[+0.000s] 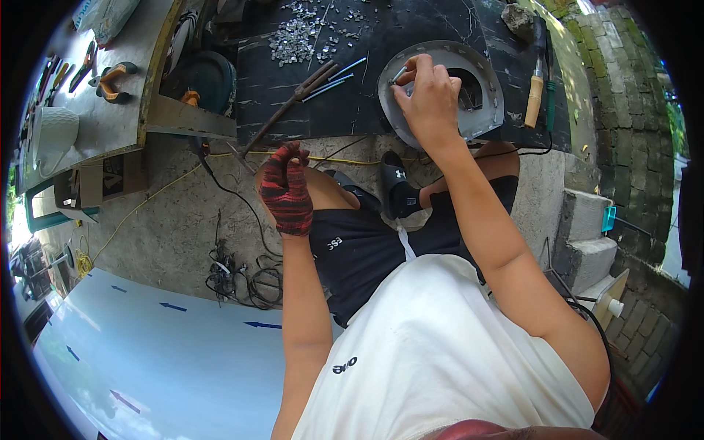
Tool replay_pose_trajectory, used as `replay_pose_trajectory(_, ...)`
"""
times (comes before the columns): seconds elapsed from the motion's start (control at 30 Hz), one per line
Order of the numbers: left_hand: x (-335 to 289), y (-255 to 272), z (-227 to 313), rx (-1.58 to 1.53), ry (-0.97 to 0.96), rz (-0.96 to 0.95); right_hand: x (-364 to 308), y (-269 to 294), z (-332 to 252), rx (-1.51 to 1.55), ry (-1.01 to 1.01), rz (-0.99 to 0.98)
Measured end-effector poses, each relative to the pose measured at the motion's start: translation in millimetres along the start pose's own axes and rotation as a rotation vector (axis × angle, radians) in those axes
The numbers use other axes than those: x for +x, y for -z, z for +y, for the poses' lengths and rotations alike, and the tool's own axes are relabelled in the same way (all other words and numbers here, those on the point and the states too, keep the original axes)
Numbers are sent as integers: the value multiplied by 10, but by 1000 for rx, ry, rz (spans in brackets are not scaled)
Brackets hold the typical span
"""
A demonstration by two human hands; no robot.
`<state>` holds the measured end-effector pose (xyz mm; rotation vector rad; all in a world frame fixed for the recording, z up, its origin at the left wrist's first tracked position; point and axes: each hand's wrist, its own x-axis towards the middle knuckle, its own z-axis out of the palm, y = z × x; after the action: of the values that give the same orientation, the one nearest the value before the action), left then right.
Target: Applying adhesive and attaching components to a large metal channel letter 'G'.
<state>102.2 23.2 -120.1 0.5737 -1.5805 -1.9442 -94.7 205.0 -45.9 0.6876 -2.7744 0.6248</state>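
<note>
My right hand [431, 103] is bare and held over a grey rounded metal piece [480, 62] with a raised rim and a dark opening. Its thumb and fingers pinch a short silvery metal piece [399, 74]. My left hand [284, 192] wears a red and black glove and is closed near the table's front edge; whatever its curled fingers hold is hidden. Beside it, rusty long-handled tongs [293, 97] lie slantwise on the table, their handle ends reaching past the edge. Several thin bluish metal rods [330, 84] lie by the tongs.
Many small shiny metal bits [299, 37] are heaped on the black marbled table [352, 117]. To the right lie a wooden-handled tool [534, 99] and a rough stone [518, 22]. A metal side table [121, 117] at left bears tools and a white cup [57, 132]. Cables [249, 282] coil on the floor.
</note>
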Motion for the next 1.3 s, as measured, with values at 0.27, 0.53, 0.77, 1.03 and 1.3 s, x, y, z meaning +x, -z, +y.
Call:
replay_pose_trajectory(0.27,9,-2,25,19,-27,5,126,681,517,-53,31,185)
replay_pose_trajectory(0.53,-16,-72,-41,217,-64,-145,-98,1265,2220,-238,-278,181)
replay_pose_trajectory(0.77,-327,-962,-160,90,417,-105,-266,1119,2431,-173,-488,128)
replay_pose_trajectory(1.03,-313,-1524,-83,-340,674,1,-124,996,2599,34,-609,57)
replay_pose_trajectory(1.3,-360,-1542,-209,-440,690,-63,-307,1236,2529,170,-534,245)
